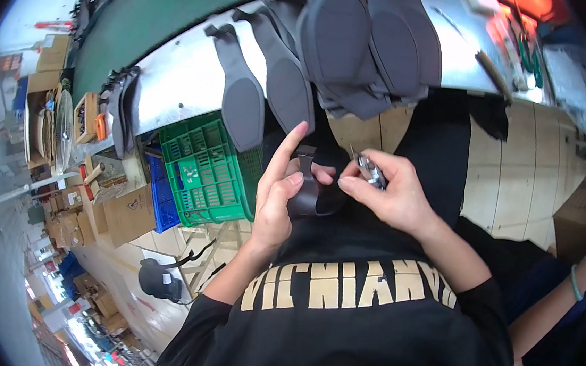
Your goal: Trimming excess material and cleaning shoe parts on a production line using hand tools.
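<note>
My left hand [274,195] holds a small dark curved leather-like piece [305,184] between thumb and fingers, with the index finger pointing up. My right hand [390,191] grips a small metal tool [369,170], apparently snips, with its tip close to the top of the dark piece. Both hands sit in front of my black shirt, just below the edge of the metal-topped bench [176,82]. Several grey shoe-part pieces [361,42] hang over that bench edge right above my hands.
A green plastic crate [207,168] and a blue crate [161,192] stand on the floor to my left, beside cardboard boxes [126,214]. A green conveyor belt [155,10] runs behind the bench. Another person's arm with a green wristband [575,283] is at the right.
</note>
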A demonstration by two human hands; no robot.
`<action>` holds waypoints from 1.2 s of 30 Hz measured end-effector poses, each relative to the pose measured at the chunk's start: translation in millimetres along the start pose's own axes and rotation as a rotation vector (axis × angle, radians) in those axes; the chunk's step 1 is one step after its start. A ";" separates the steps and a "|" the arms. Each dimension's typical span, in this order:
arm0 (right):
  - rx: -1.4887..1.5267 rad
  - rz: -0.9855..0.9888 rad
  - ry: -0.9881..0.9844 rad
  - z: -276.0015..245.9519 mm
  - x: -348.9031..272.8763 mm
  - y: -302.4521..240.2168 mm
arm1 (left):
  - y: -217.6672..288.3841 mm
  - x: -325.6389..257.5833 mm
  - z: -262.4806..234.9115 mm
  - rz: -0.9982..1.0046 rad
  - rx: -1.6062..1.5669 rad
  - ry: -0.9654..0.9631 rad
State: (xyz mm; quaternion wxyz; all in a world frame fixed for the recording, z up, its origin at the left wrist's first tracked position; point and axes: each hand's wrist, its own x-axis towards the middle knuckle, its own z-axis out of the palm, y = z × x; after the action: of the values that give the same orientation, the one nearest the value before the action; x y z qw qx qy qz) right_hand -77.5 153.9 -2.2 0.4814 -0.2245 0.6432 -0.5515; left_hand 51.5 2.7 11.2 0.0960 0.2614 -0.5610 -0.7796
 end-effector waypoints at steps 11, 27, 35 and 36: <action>0.082 -0.239 -0.059 34.7 3.8 4.6 | 6.1 8.1 -5.0 0.021 -0.002 0.125; 0.041 -0.258 -0.043 30.0 -2.9 3.9 | 4.6 15.6 -18.6 -0.020 -0.199 0.037; 0.024 -0.236 -0.062 28.0 -0.8 5.3 | 4.8 17.6 -18.7 -0.038 -0.178 0.049; 0.028 -0.241 -0.062 28.1 -0.3 5.2 | 5.2 17.8 -18.3 -0.041 -0.176 0.052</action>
State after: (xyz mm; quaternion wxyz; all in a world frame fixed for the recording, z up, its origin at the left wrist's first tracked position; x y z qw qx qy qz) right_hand -51.7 141.8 -4.9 0.4344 -0.3104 0.5886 -0.6070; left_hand 45.2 -22.1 6.4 0.1171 0.2833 -0.4821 -0.8207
